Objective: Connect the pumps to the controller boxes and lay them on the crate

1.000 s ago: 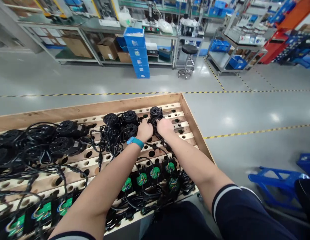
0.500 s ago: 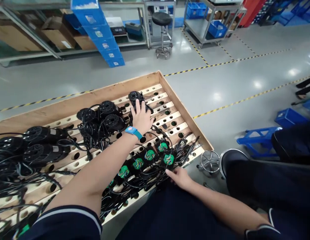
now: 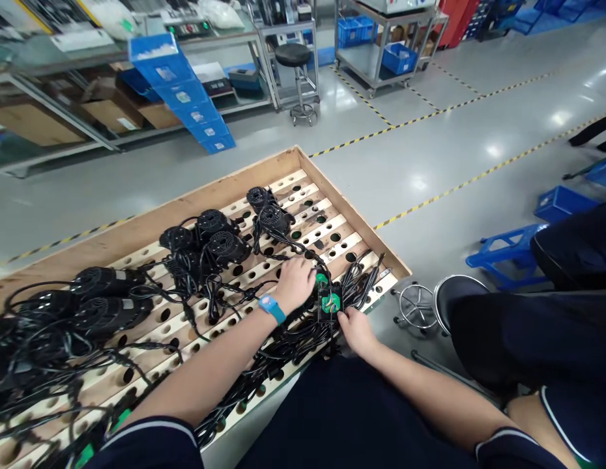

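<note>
My right hand [image 3: 358, 332] pinches the lower right edge of a small black housing [image 3: 324, 314] with a round green circuit board and coloured wires in it. My left hand [image 3: 296, 284], wearing a blue wristband [image 3: 272, 309], reaches over the row of similar housings just left of it. Its fingers are curled, and whatever they grip is hidden. A second green board [image 3: 321, 279] shows partly beside the left fingertips. Black cables [image 3: 303, 335] lie bunched below both hands. Beyond the left hand sit two black vented motor-like units [image 3: 274, 219].
Everything lies on a slatted wooden rack [image 3: 338, 251] with round holes and a raised wooden rim [image 3: 354, 207]. More black vented units [image 3: 110, 312] and tangled cords cover its left side. A round stool [image 3: 459, 303] and a seated person's dark-clothed legs [image 3: 503, 339] are at the right.
My left hand has come back from the far black unit to the green-board housings. My right hand's housing appears slightly raised and turned. The view has shifted a little.
</note>
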{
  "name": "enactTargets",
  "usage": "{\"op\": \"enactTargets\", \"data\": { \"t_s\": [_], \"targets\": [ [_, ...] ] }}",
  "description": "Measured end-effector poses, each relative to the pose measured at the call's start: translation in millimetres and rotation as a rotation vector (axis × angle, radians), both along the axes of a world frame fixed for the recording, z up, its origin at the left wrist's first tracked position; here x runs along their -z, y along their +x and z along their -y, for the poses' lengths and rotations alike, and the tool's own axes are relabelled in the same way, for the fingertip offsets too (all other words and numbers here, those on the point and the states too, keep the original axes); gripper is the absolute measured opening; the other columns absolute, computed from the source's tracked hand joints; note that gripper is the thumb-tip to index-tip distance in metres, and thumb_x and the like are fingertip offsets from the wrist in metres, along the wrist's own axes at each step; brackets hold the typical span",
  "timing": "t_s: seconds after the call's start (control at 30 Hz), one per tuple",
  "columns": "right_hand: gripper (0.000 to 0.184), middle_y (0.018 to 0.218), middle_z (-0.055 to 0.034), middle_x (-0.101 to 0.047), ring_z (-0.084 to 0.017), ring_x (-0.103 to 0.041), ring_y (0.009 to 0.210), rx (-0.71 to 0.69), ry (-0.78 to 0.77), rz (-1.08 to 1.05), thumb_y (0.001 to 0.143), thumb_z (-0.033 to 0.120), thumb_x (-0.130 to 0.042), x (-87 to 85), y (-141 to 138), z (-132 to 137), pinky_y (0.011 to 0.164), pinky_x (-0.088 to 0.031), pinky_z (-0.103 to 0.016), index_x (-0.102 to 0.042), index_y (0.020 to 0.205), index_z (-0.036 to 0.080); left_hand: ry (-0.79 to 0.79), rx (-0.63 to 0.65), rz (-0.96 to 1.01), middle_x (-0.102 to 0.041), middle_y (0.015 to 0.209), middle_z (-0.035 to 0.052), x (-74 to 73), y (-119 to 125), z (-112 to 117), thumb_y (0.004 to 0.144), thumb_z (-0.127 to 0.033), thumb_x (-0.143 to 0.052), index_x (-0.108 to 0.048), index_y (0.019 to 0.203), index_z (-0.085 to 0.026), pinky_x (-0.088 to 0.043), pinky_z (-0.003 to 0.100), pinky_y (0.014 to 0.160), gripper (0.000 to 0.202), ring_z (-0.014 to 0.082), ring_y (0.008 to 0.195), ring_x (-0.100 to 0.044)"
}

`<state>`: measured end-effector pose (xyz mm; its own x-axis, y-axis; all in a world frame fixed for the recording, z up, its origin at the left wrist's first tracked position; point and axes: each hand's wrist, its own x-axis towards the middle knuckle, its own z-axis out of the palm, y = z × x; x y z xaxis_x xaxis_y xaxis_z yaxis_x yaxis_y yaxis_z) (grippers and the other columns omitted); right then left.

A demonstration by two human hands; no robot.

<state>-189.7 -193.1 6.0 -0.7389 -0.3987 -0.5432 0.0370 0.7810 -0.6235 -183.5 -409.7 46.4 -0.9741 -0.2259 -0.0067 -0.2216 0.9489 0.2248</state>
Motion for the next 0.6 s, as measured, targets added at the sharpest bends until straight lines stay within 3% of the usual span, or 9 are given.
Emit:
{"op": "enactTargets", "data": {
  "t_s": [0.07, 0.17, 0.23, 0.3, 0.37, 0.43, 0.6],
  "targets": [
    [0.026, 0.069, -0.0025, -0.062, -0.019, -0.063, 0.073, 0.05, -0.07, -0.006, 0.092, 0.031, -0.047, -5.6, -5, -6, 0.069, -0.046, -0.028, -0.043, 0.068, 0.024, 0.04, 0.041, 0.015, -0.06, 0.133, 0.0181, 14.6, 17, -13, 0.098, -0.032, -0.044, -0.063, 0.126, -0.015, -0.043, 0.048, 0.107, 0.038, 0.0321, 0.126, -0.053],
    [0.023, 0.069, -0.0016, -0.063, -0.02, -0.063, 0.062, 0.198, -0.31, 0.227, 0.095, 0.043, -0.039, -25.2, -24, -17, 0.06, -0.049, -0.03, -0.041, 0.08, 0.025, 0.087, 0.08, 0.053, -0.036, 0.158, 0.0212, 33.9, 34, -21, 0.095, -0.044, -0.053, -0.055, 0.138, -0.015, -0.033, 0.057, 0.115, 0.053, 0.0386, 0.144, -0.036],
    [0.027, 0.067, -0.0002, -0.063, -0.018, -0.059, 0.048, 0.252, -0.461, 0.402, 0.096, 0.05, -0.033, -42.9, -47, -17, 0.047, -0.045, -0.028, -0.039, 0.086, 0.026, 0.09, 0.076, 0.061, -0.028, 0.162, 0.023, 40.3, 39, -21, 0.089, -0.051, -0.062, -0.058, 0.134, -0.014, -0.03, 0.062, 0.116, 0.058, 0.0422, 0.147, -0.03],
    [0.029, 0.061, 0.0019, -0.061, -0.014, -0.049, 0.036, 0.232, -0.507, 0.428, 0.096, 0.054, -0.034, -59.6, -78, -7, 0.037, -0.034, -0.025, -0.038, 0.088, 0.026, 0.073, 0.05, 0.06, -0.031, 0.16, 0.0247, 40.7, 41, -21, 0.086, -0.049, -0.066, -0.065, 0.123, -0.014, -0.029, 0.064, 0.116, 0.051, 0.043, 0.145, -0.033],
    [0.028, 0.058, 0.0029, -0.059, -0.011, -0.041, 0.032, 0.149, -0.406, 0.317, 0.097, 0.052, -0.038, -71.1, -109, 13, 0.033, -0.026, -0.022, -0.04, 0.089, 0.024, 0.037, 0.017, 0.066, -0.036, 0.157, 0.0255, 37.3, 41, -24, 0.086, -0.044, -0.067, -0.068, 0.113, -0.014, -0.028, 0.064, 0.117, 0.04, 0.0425, 0.142, -0.038],
    [0.025, 0.058, 0.0011, -0.06, -0.01, -0.04, 0.031, 0.053, -0.257, 0.189, 0.099, 0.046, -0.04, -74.3, -135, 36, 0.033, -0.027, -0.022, -0.045, 0.093, 0.022, 0.006, -0.012, 0.08, -0.039, 0.155, 0.0251, 33.6, 41, -28, 0.085, -0.04, -0.068, -0.068, 0.11, -0.015, -0.03, 0.062, 0.117, 0.035, 0.0416, 0.139, -0.042],
    [0.026, 0.055, -0.0065, -0.063, -0.02, -0.054, 0.038, -0.043, -0.072, 0.048, 0.097, 0.036, -0.048, -50.2, -157, 77, 0.044, -0.046, -0.032, -0.061, 0.099, 0.014, 0.02, -0.1, 0.125, -0.04, 0.155, 0.0235, 28.6, 43, -40, 0.083, -0.031, -0.067, -0.066, 0.113, -0.016, -0.034, 0.062, 0.113, 0.034, 0.0417, 0.138, -0.043]
  ]
}}
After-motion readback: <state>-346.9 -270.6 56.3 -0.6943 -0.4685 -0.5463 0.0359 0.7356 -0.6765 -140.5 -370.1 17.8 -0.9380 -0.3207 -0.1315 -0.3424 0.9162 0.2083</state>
